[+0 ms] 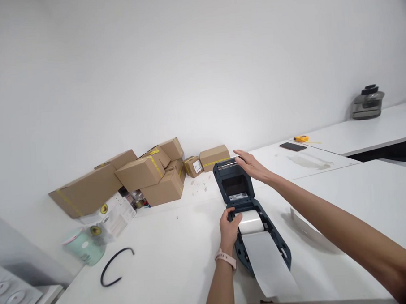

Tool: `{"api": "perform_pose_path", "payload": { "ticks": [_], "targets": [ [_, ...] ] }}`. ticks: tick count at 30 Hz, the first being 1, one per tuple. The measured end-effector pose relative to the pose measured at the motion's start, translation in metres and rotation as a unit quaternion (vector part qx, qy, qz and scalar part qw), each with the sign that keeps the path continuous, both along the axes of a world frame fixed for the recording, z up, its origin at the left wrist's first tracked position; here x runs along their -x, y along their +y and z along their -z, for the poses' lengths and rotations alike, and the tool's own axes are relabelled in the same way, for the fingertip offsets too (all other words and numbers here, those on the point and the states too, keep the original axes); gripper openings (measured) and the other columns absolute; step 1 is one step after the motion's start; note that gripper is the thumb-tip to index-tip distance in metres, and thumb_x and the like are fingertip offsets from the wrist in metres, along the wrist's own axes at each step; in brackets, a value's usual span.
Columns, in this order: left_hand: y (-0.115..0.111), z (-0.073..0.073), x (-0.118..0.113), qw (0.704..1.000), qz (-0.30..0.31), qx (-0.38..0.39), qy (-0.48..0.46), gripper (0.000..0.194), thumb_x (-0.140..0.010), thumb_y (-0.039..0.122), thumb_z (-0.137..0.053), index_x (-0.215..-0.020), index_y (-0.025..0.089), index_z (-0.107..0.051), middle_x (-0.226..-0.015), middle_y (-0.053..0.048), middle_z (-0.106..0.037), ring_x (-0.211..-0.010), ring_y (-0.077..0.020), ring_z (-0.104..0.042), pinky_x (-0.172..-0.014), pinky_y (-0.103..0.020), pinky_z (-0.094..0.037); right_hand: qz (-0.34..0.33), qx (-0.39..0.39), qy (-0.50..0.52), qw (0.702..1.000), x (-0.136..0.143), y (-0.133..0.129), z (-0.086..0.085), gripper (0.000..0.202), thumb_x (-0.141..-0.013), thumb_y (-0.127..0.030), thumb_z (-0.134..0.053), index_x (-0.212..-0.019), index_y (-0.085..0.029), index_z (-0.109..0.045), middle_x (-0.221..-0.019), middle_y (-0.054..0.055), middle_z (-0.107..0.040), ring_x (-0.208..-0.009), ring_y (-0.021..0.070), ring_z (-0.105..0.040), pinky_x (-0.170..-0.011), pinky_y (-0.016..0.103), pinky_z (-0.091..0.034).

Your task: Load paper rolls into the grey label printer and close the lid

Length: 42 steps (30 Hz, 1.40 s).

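Note:
A dark blue label printer (pixel 281 245) sits on the white table with its lid (pixel 236 186) raised. Inside lies a white label roll (pixel 251 221), and a strip of its paper (pixel 270 265) runs out over the front towards me. My left hand (pixel 229 227) grips the printer's left side near the hinge, thumb by the end of the roll; a pink band is on that wrist. At the top edge of the lid, my right hand (pixel 252 165) rests with its fingers stretched out. Its palm side is partly hidden.
Cardboard boxes (pixel 139 172) are piled against the wall at the left, by a mint-green container (pixel 84 247) and a curved black strip (pixel 110 268). A curled clear strip (pixel 310 232) lies right of the printer. Further back are a phone (pixel 293 146) and a yellow tape measure (pixel 301 138).

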State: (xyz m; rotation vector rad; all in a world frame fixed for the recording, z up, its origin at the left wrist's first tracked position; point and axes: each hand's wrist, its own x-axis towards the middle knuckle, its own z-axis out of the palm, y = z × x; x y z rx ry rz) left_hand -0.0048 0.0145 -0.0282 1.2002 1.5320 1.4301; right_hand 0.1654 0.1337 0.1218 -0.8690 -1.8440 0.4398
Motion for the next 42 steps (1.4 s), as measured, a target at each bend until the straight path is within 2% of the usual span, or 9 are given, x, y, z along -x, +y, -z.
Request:
{"api": "perform_pose_path", "payload": {
  "ticks": [6,10,13,16,20,23,28,32,42],
  "targets": [
    [-0.007,-0.002,-0.002,1.000,0.009,-0.007,-0.013,0.059,-0.066,0.037,-0.081,-0.119,0.017,-0.067,-0.124,-0.013,-0.067,-0.116,-0.0288,-0.060,-0.103,-0.038,-0.043,-0.025,0.000,0.003,1.000,0.003,-0.005,0.000,0.066,-0.098,-0.066,-0.023,-0.136,-0.025,-0.058,-0.142,0.010,-0.059,-0.136,0.0287,-0.050,-0.116,0.048,-0.036],
    [-0.032,-0.003,-0.009,0.998,0.025,0.003,-0.055,0.108,-0.060,0.030,-0.088,-0.152,0.018,-0.034,-0.148,-0.017,-0.051,-0.132,-0.0277,-0.053,-0.107,-0.032,-0.042,-0.041,-0.031,0.002,0.999,-0.009,-0.033,0.007,0.054,-0.100,-0.060,-0.030,-0.130,-0.028,-0.060,-0.137,0.008,-0.060,-0.134,0.0262,-0.049,-0.116,0.048,-0.036],
    [-0.058,-0.008,-0.016,0.988,0.054,0.046,-0.136,0.133,-0.056,0.032,-0.091,-0.159,0.018,-0.009,-0.155,-0.020,-0.041,-0.138,-0.0302,-0.047,-0.106,-0.032,-0.043,-0.054,-0.042,0.000,0.998,-0.017,-0.054,0.016,0.047,-0.100,-0.056,-0.033,-0.128,-0.029,-0.061,-0.138,0.007,-0.057,-0.134,0.0255,-0.047,-0.116,0.047,-0.036],
    [-0.080,-0.010,-0.022,0.978,0.071,0.056,-0.189,0.138,-0.054,0.039,-0.092,-0.160,0.020,-0.005,-0.159,-0.018,-0.036,-0.141,-0.0317,-0.043,-0.104,-0.032,-0.046,-0.054,-0.054,0.003,0.997,-0.022,-0.071,0.030,0.042,-0.101,-0.051,-0.035,-0.126,-0.030,-0.061,-0.138,0.007,-0.054,-0.135,0.0257,-0.045,-0.115,0.048,-0.037],
    [-0.098,-0.003,-0.023,0.979,0.056,0.067,-0.184,0.146,-0.048,0.047,-0.094,-0.160,0.018,-0.005,-0.160,-0.021,-0.032,-0.146,-0.0335,-0.035,-0.103,-0.030,-0.046,-0.049,-0.082,0.013,0.995,-0.029,-0.099,0.055,0.038,-0.104,-0.042,-0.033,-0.128,-0.032,-0.061,-0.141,0.007,-0.052,-0.135,0.0250,-0.046,-0.113,0.047,-0.041],
    [-0.109,0.001,-0.015,0.988,0.019,0.050,-0.142,0.139,-0.048,0.050,-0.092,-0.159,0.018,-0.015,-0.162,-0.020,-0.028,-0.151,-0.0345,-0.025,-0.106,-0.033,-0.043,-0.049,-0.116,0.028,0.992,-0.034,-0.126,0.079,0.037,-0.104,-0.033,-0.033,-0.130,-0.032,-0.060,-0.142,0.006,-0.053,-0.135,0.0242,-0.047,-0.114,0.047,-0.040],
    [-0.122,-0.016,-0.007,0.990,-0.059,-0.035,-0.124,0.085,-0.083,0.060,-0.063,-0.156,0.030,-0.029,-0.166,-0.006,-0.025,-0.153,-0.0258,-0.022,-0.119,-0.034,-0.029,-0.025,-0.155,0.040,0.987,-0.040,-0.164,0.132,0.038,-0.102,-0.028,-0.036,-0.129,-0.032,-0.062,-0.131,0.006,-0.061,-0.126,0.0255,-0.055,-0.105,0.045,-0.047],
    [-0.120,-0.018,-0.020,0.991,-0.060,-0.052,-0.108,0.073,-0.089,0.063,-0.055,-0.151,0.029,-0.040,-0.165,-0.002,-0.028,-0.152,-0.0240,-0.024,-0.121,-0.031,-0.029,-0.014,-0.155,0.039,0.987,-0.041,-0.179,0.167,0.039,-0.100,-0.026,-0.038,-0.131,-0.030,-0.062,-0.133,0.007,-0.062,-0.128,0.0278,-0.054,-0.104,0.047,-0.047],
    [-0.103,0.006,-0.042,0.974,-0.057,-0.020,-0.217,0.070,-0.087,0.059,-0.062,-0.144,0.023,-0.045,-0.158,-0.009,-0.041,-0.141,-0.0261,-0.045,-0.111,-0.032,-0.044,-0.013,-0.146,0.016,0.989,-0.046,-0.188,0.195,0.042,-0.098,-0.024,-0.038,-0.134,-0.027,-0.061,-0.135,0.009,-0.061,-0.129,0.0303,-0.052,-0.102,0.050,-0.047]
  ]
}}
